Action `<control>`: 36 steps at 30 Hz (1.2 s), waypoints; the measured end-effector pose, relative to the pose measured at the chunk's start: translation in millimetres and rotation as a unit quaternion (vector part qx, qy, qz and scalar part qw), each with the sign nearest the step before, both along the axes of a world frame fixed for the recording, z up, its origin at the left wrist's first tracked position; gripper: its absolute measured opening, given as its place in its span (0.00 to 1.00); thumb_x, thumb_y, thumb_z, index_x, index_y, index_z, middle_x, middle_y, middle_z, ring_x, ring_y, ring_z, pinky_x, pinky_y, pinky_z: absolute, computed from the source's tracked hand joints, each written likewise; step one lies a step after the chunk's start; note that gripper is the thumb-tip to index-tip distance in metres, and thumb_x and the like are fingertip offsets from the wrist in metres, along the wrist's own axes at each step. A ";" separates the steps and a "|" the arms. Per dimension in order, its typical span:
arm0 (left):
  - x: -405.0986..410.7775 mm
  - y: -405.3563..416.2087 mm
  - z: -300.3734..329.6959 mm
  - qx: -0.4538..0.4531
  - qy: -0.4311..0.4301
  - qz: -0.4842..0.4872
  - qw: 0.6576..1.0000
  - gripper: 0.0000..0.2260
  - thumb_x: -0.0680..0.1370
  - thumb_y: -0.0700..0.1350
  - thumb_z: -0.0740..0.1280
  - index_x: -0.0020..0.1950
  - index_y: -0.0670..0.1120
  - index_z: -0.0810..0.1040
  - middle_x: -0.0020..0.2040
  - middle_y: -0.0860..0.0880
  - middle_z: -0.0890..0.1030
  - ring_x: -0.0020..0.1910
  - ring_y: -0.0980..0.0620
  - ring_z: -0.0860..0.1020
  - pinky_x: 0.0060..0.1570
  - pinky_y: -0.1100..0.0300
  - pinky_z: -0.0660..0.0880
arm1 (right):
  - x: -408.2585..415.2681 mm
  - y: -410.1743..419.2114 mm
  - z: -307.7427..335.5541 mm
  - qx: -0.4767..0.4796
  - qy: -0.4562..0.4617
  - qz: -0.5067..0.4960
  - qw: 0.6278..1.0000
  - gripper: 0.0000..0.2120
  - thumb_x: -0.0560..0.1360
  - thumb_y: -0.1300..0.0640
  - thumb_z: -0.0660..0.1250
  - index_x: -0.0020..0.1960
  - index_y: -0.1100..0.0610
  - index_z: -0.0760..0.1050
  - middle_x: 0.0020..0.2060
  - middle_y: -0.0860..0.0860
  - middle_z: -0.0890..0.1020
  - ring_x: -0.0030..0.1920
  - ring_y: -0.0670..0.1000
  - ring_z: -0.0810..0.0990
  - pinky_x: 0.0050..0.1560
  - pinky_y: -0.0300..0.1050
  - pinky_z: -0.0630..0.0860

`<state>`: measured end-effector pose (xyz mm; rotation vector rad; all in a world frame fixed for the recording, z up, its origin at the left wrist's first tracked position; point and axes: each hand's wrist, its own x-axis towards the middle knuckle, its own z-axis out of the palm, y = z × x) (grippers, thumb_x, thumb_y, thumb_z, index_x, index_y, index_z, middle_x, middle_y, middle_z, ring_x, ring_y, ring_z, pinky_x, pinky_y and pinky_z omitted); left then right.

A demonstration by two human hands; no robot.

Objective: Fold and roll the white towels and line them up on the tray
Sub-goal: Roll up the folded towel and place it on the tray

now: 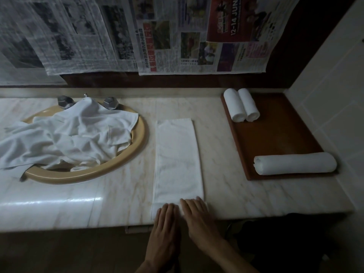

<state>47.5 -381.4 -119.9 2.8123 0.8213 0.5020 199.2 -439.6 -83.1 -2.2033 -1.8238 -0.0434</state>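
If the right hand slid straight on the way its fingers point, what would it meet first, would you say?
The right hand lies flat on the near end of the folded towel, fingers pointing away and slightly left. Ahead there is only more of that towel, then bare countertop before the back wall.

I see a folded white towel [178, 160] lying flat as a long strip; three rolled towels [294, 163] sit on the brown tray [275, 134].

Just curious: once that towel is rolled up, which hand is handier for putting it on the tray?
Probably the right hand: the tray lies to its side of the folded towel, while the left hand would have to cross over.
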 end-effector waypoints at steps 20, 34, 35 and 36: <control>46.7 36.0 36.2 0.019 0.064 0.009 0.998 0.26 0.76 0.47 0.56 0.71 0.35 0.66 0.68 0.33 0.66 0.69 0.32 0.64 0.72 0.41 0.51 | 2.0 27.9 -20.8 -0.066 -0.069 -0.082 0.992 0.26 0.76 0.57 0.54 0.71 0.63 0.73 0.68 0.60 0.76 0.68 0.61 0.74 0.72 0.60 0.56; 16.0 2.4 29.6 -0.105 0.119 0.014 0.987 0.42 0.58 0.48 0.56 0.71 0.31 0.61 0.70 0.33 0.65 0.70 0.33 0.62 0.72 0.44 0.51 | 4.8 14.7 8.0 0.003 0.040 0.000 0.999 0.21 0.68 0.58 0.55 0.54 0.55 0.82 0.48 0.50 0.82 0.46 0.51 0.82 0.52 0.45 0.80; 15.5 3.0 28.1 -0.110 0.121 0.012 0.986 0.42 0.58 0.49 0.57 0.71 0.31 0.61 0.70 0.32 0.66 0.71 0.33 0.62 0.72 0.44 0.51 | 5.6 12.6 4.5 0.002 0.032 0.005 0.999 0.23 0.68 0.59 0.55 0.58 0.57 0.81 0.52 0.51 0.82 0.51 0.52 0.82 0.58 0.47 0.77; 16.7 5.9 27.5 -0.108 0.126 0.011 0.986 0.42 0.59 0.49 0.57 0.71 0.31 0.61 0.70 0.32 0.68 0.71 0.33 0.62 0.73 0.43 0.51 | 6.5 10.1 -0.1 0.004 0.026 0.014 1.000 0.25 0.69 0.61 0.56 0.63 0.59 0.79 0.58 0.53 0.81 0.57 0.54 0.81 0.65 0.49 0.71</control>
